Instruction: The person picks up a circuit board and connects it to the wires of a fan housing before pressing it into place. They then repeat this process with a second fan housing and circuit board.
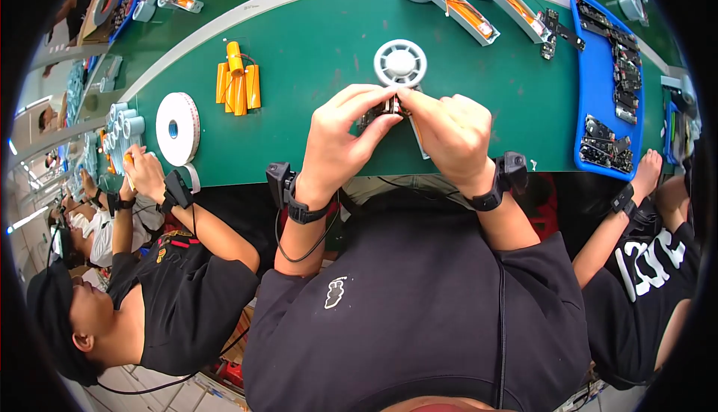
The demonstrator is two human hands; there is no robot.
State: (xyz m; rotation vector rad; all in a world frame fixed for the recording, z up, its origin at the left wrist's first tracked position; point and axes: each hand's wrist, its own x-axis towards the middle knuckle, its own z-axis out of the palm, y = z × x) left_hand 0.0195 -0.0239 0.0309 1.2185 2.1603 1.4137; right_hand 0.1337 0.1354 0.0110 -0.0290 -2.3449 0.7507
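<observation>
Just in front of me, my left hand [345, 139] pinches a small dark circuit board [368, 117], with the thumb and forefinger on its edges. My right hand [453, 134] is closed with thumb and forefinger pressed together at the board's other side; what lies in that pinch is too small to make out. Right behind the fingertips lies a light blue handheld fan [401, 63], its round head facing up. The fan's handle [419, 137] runs toward me beneath my right hand and is mostly hidden.
Several orange battery cells [239, 87] and a white tape roll [178, 129] lie at left. Two opened fans [467, 17] with orange cells rest at the far right. A blue tray [598, 105] holds several dark circuit boards. Co-workers sit on both sides, one with hands [143, 173] at the table edge.
</observation>
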